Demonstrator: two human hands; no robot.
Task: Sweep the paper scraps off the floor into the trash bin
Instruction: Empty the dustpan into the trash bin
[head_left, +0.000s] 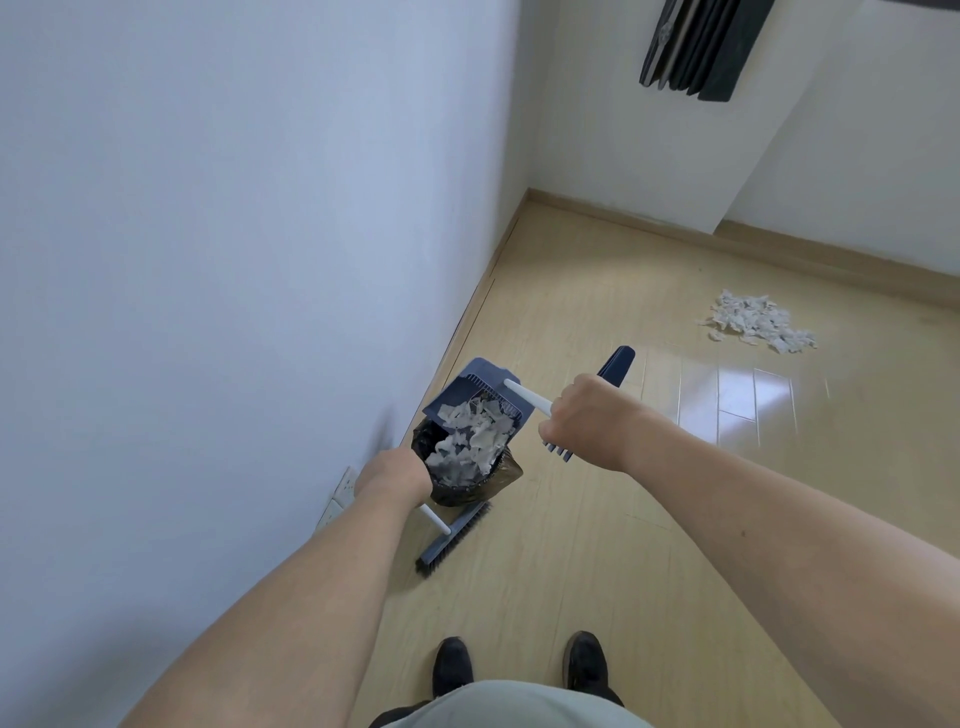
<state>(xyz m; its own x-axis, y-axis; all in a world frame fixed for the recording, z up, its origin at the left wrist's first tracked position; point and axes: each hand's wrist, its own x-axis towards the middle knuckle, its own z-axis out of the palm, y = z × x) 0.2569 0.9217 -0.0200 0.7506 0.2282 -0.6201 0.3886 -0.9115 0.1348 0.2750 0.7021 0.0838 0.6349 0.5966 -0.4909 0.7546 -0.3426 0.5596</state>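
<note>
My right hand (587, 421) grips the white handle of a blue dustpan (475, 387), which is tilted over the trash bin (457, 488) lined with a black bag by the left wall. White paper scraps (470, 439) slide from the pan into the bin. My left hand (395, 478) holds the white handle of the blue broom (452, 540), whose brush head rests on the floor just in front of the bin. A second pile of paper scraps (756, 322) lies on the wooden floor at the far right.
A white wall runs along the left, with a socket plate (340, 493) low beside my left wrist. Wooden skirting lines the far walls. Dark panels (696, 47) hang at the top. My two black shoes (519, 665) stand at the bottom.
</note>
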